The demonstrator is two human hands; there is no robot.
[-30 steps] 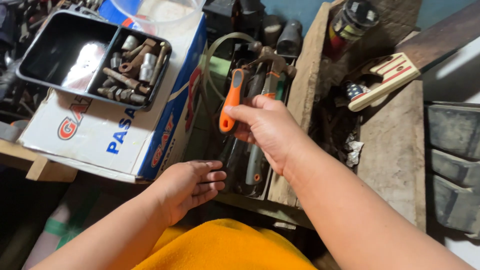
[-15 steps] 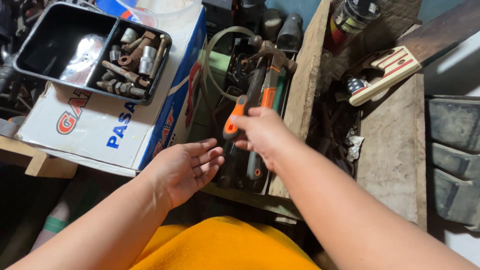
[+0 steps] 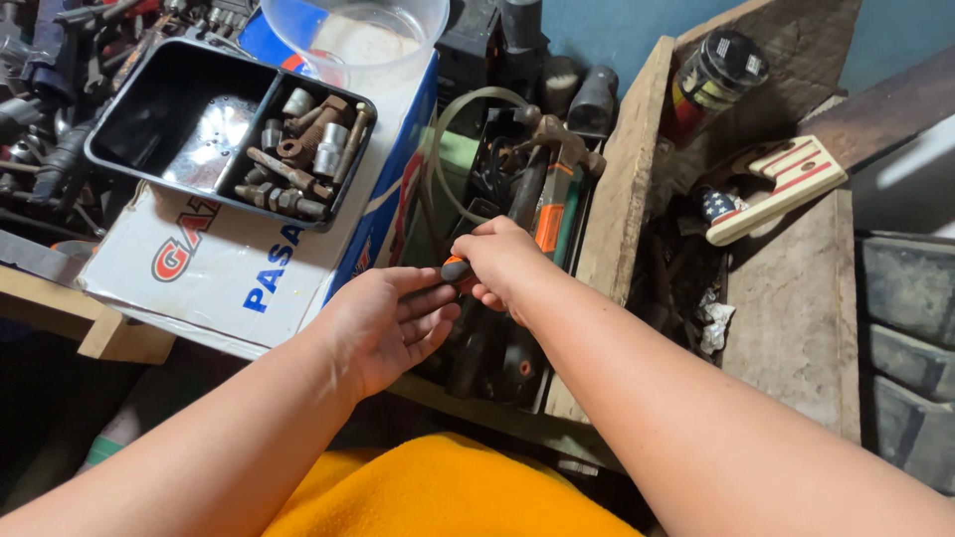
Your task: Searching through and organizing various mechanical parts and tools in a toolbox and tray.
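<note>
Both hands meet: my right hand (image 3: 500, 261) has its fingers clamped on an orange-handled tool (image 3: 455, 268), while my left hand (image 3: 383, 328) lies palm-up beneath, fingers apart, touching it.

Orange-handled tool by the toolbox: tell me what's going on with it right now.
The right hand is closed around the orange-handled tool, only its orange end showing. The left hand is held open, palm up, right beside it, fingertips near that end. Both hover over the open toolbox, where a hammer lies. A black tray of rusty sockets sits on the cardboard box.
</note>
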